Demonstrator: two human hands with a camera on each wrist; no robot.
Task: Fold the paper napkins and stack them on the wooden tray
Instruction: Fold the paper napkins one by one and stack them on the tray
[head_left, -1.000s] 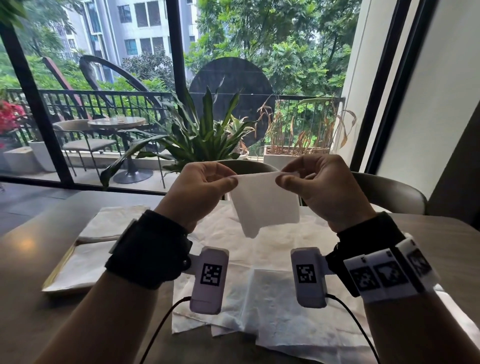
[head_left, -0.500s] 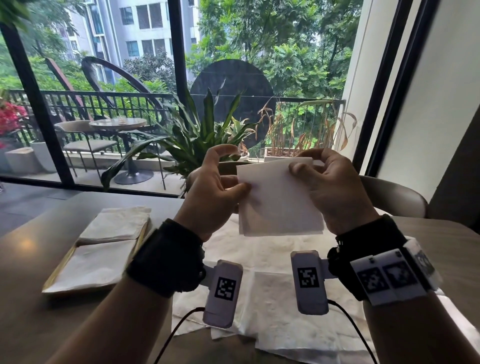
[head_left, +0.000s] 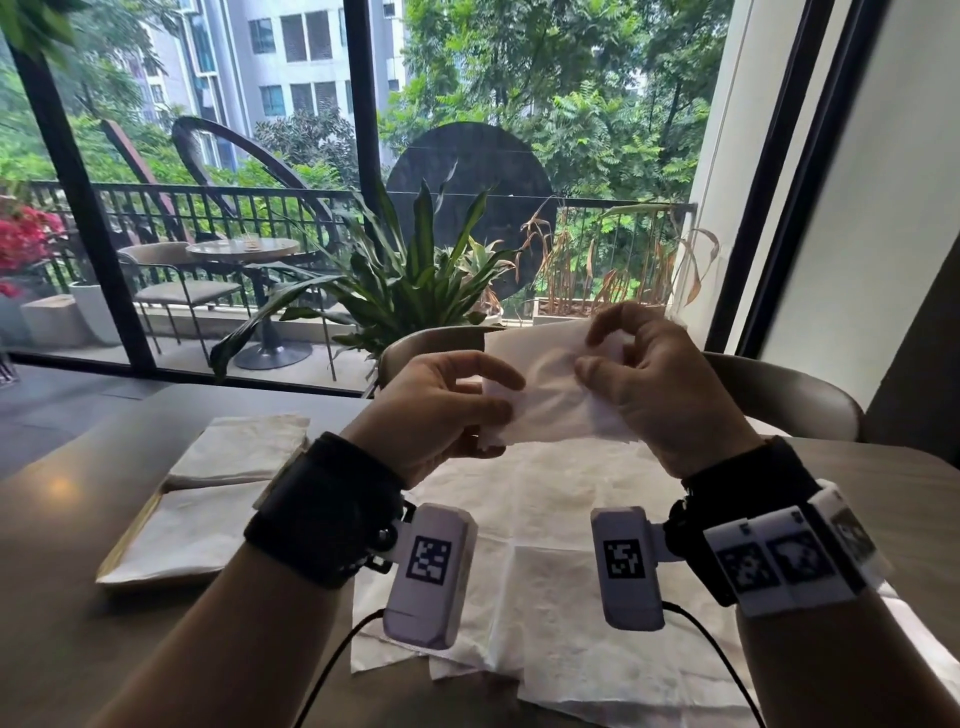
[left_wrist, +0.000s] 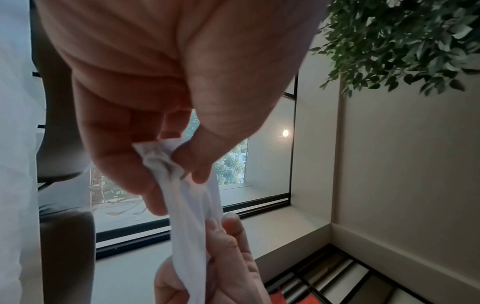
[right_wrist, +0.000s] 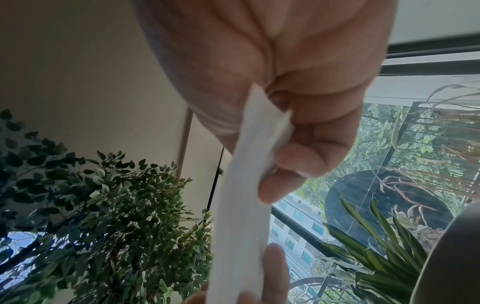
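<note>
On the left of the table (head_left: 62, 597) a wooden tray (head_left: 122, 543) carries two folded napkins (head_left: 241, 449), one behind the other. Right of it, above the table's middle, the left hand (head_left: 441, 410) pinches the left edge of a white napkin (head_left: 550, 395) between thumb and curled fingers, holding it in the air. The right hand (head_left: 660, 384) pinches its right side the same way. Below both hands, unfolded napkins (head_left: 545, 587) lie spread flat on the table.
</note>
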